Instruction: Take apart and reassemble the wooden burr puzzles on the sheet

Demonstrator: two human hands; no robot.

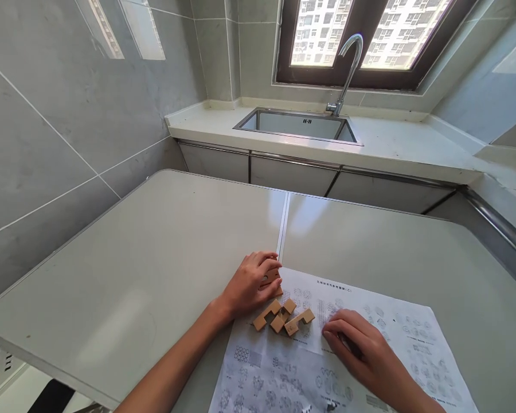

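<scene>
My left hand (256,282) curls its fingers and thumb around a brown wooden block (272,277) at the top left corner of a printed sheet (284,364). The hand hides most of that block. Just below it, several notched wooden puzzle pieces lie together on the paper: a left piece (267,315), a middle piece (282,315) and a right piece (300,322). To their right, my right hand (363,351) rests on the sheet, loosely closed, thumb and fingertips together, with nothing visible in it.
The sheet carries rows of small printed diagrams and lies on a pale table (124,269) with a seam (284,223) across it. Beyond the table's far edge stand a counter (206,123), a sink (292,135) and a curved tap (351,63). A tiled wall (90,115) rises on the left.
</scene>
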